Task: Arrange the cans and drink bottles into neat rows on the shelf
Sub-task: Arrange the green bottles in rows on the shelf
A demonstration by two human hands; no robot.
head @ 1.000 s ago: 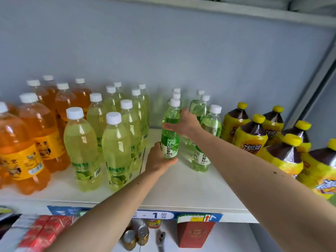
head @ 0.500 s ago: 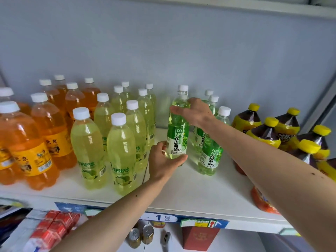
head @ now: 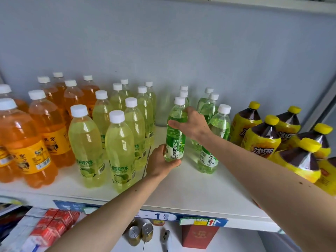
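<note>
Both hands are gripping one green bottle [head: 175, 131] at the centre of the frame. The left hand [head: 161, 163] is cupping its base from the lower left, fingers curling under the label, while the right hand [head: 192, 123] is wrapping its upper body from the right, just below the shoulder. The bottle is standing upright, its long axis vertical, its base at or just above the white shelf [head: 190, 190]; whether it is touching cannot be told. It is heading a file of green bottles [head: 183, 92] running toward the back wall.

Just to its right another green bottle [head: 211, 142] is standing slightly nearer the camera, with more behind it, so the held one probably needs drawing forward to level the two files. To the left, across a narrow gap, pale yellow bottles [head: 120, 148] are standing in rows, and orange bottles [head: 34, 142] are filling the far left. Yellow-capped tea bottles [head: 260, 140] are crowding the right side, loosely grouped. Cans [head: 140, 233] are showing on the lower shelf at the bottom.
</note>
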